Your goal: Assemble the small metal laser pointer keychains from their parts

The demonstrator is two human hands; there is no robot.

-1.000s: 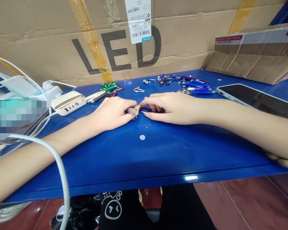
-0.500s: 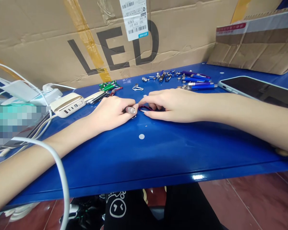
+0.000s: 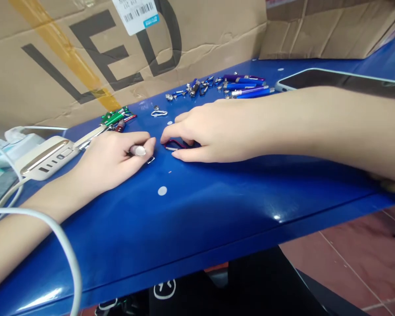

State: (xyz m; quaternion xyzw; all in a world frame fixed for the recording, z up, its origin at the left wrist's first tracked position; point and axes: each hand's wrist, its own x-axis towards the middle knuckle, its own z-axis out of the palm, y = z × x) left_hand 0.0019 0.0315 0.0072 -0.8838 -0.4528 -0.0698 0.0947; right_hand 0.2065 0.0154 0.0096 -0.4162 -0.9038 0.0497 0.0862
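Note:
My left hand (image 3: 113,158) is closed around a small cylinder with a pale round end (image 3: 138,150), most of it hidden by the fingers. Just below its fingertips a small metal piece (image 3: 151,160) peeks out by the table. To the right, my right hand (image 3: 200,131) has its thumb and forefinger on a dark red carabiner (image 3: 174,143), low over the blue table; its far end is hidden under the palm. The two hands are a short gap apart. Beyond them lies a silver carabiner (image 3: 159,113), with a small round metal piece (image 3: 156,107) behind it.
Green and red metal pieces (image 3: 115,116) lie behind my left hand. Blue and purple cylinders (image 3: 246,86) and small clips lie at the back. A phone (image 3: 342,79) is at right, a white power bank (image 3: 48,158) at left. A white cable (image 3: 61,237) crosses my left forearm. Cardboard boxes (image 3: 210,35) stand behind.
The view has turned and tilted, so the scene sits further left. The gap between my hands has widened a little, and more of the red carabiner shows. Both hands keep their holds.

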